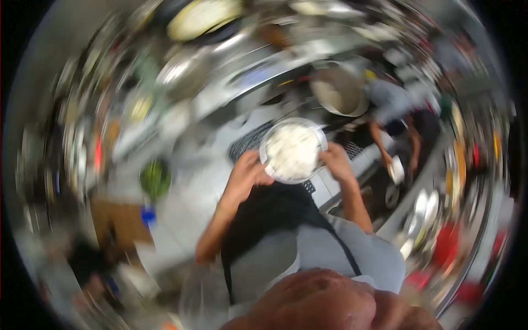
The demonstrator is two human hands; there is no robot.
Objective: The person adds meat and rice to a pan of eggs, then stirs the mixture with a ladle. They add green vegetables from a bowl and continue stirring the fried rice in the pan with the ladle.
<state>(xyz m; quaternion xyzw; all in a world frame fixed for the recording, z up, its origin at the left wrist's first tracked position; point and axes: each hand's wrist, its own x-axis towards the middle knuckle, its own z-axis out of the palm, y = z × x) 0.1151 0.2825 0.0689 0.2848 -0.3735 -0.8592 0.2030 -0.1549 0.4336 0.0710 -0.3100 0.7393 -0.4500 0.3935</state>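
Note:
In front of my body I hold a round metal bowl (268,170) by its two sides. A heap of white food (293,149) that looks like rice fills it almost to the rim, though blur hides its grain. My left hand (248,172) grips the left edge, fingers curled against the rim. On the opposite edge, my right hand (336,160) is closed on the rim. Below the bowl hangs my black apron (269,214).
A large metal pot (352,99) stands ahead to the right. Beside it a co-worker (393,102) bends over, holding a white object (396,170). Green leafy stuff (155,179) and a cardboard box (118,223) are at left. Spoons (421,212) lie on the right. Dark mats (253,143) cover some floor.

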